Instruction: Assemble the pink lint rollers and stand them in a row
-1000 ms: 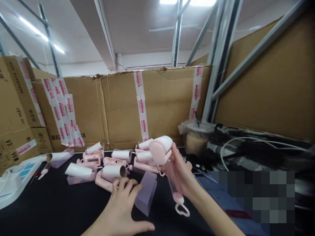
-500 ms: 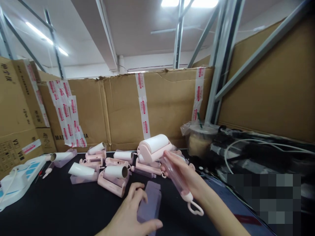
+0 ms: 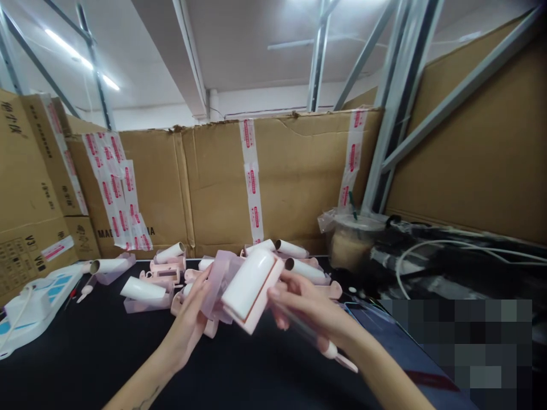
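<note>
My right hand [image 3: 310, 304] is closed round the clear handle of a pink lint roller [image 3: 252, 285]. Its white paper roll is turned toward me, and a pink loop hangs at the handle's end. A translucent purple plastic cover [image 3: 216, 285] is gripped in my left hand [image 3: 190, 319], just left of the roller head. Whether cover and roller touch I cannot tell. Behind both hands lie several pink lint roller parts and white paper rolls [image 3: 145, 289], some resting in purple covers.
On the left lies a white power strip [image 3: 47, 296]. A lidded drink cup [image 3: 350, 245] stands at back right beside black items and a white cable [image 3: 399, 267]. Cardboard walls [image 3: 294, 176] close off the back. A dark glossy panel [image 3: 384, 336] lies at right.
My left hand has picked up the purple cover from the table and raised it beside the roller. The roller head has moved slightly left and lower and has turned.
</note>
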`<state>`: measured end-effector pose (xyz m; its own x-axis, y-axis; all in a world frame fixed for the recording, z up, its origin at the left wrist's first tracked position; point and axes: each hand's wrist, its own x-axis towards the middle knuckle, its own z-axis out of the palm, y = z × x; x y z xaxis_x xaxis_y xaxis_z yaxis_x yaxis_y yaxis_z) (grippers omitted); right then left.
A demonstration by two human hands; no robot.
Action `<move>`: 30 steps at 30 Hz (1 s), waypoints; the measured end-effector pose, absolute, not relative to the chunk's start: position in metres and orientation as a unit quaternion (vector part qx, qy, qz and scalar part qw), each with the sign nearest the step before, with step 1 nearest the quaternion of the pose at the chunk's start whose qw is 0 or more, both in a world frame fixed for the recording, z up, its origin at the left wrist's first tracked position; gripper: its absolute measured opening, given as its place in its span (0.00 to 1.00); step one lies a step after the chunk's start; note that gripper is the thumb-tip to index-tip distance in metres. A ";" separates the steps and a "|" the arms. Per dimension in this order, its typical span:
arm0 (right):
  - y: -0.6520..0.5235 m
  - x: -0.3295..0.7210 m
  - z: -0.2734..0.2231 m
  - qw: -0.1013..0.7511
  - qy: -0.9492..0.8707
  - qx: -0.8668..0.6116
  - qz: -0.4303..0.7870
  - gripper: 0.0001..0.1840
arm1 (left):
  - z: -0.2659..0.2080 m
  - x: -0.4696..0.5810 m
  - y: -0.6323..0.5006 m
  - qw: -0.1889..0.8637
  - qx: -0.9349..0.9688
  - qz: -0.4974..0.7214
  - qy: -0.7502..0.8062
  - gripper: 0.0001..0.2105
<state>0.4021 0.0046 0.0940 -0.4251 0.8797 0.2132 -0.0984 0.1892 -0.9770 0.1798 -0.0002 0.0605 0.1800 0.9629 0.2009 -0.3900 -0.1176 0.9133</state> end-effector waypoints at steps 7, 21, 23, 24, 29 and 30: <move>0.007 0.390 0.082 0.386 -0.708 -0.353 0.475 0.20 | 0.056 0.176 0.002 0.532 0.591 0.529 0.295 0.35; -0.001 0.390 0.089 0.366 -0.753 -0.333 0.435 0.16 | 0.047 0.172 0.001 0.423 0.628 0.577 0.306 0.31; -0.002 0.390 0.091 0.366 -0.754 -0.335 0.431 0.17 | 0.044 0.170 0.003 0.395 0.649 0.577 0.301 0.31; -0.002 0.390 0.091 0.363 -0.755 -0.335 0.431 0.17 | 0.043 0.168 0.005 0.376 0.660 0.574 0.307 0.31; -0.002 0.392 0.089 0.350 -0.757 -0.341 0.433 0.17 | 0.040 0.163 0.008 0.303 0.701 0.554 0.331 0.30; -0.002 0.392 0.088 0.350 -0.757 -0.343 0.432 0.17 | 0.041 0.162 0.008 0.293 0.704 0.556 0.332 0.30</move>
<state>0.3918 -0.0024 0.0883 -0.5188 0.8223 0.2337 0.2178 0.3915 -0.8940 0.1624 0.0078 0.0413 0.1614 0.7927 0.5879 0.1412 -0.6081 0.7812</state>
